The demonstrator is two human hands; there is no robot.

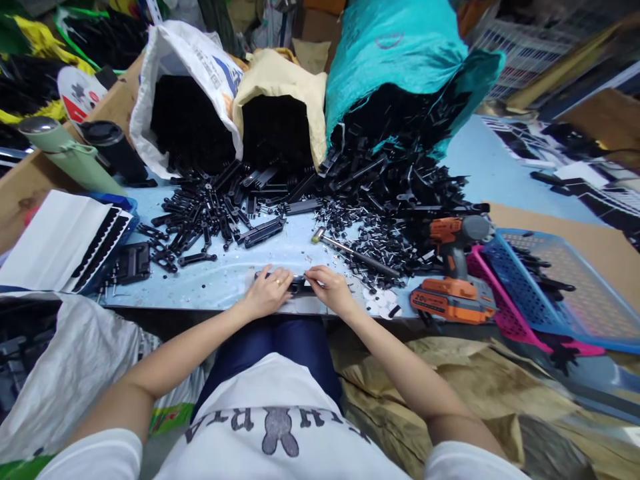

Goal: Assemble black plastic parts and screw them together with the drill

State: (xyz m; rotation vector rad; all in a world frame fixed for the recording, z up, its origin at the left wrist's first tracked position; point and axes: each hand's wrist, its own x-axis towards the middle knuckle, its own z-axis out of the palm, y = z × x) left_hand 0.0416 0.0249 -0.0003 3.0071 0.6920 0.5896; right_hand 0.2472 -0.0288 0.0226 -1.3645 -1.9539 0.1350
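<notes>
My left hand point(269, 291) lies over a long black plastic part point(299, 287) at the front edge of the table, its fingers curled on the part's left end. My right hand point(330, 288) pinches at the right end of the same part. Whatever small piece is between its fingertips is too small to make out. Just beyond my hands lies a small hammer point(357, 255) with a brass-coloured head. Past it spreads a heap of small black pieces with metal pins point(345, 223). A pile of black linked parts point(200, 217) lies to the left.
White point(187, 53), cream point(280, 73) and teal point(395, 47) sacks spill black parts at the back. An orange cordless drill point(453, 273) stands right, beside a blue basket point(565, 280). A green bottle point(70, 153) and white cards point(53, 240) are left.
</notes>
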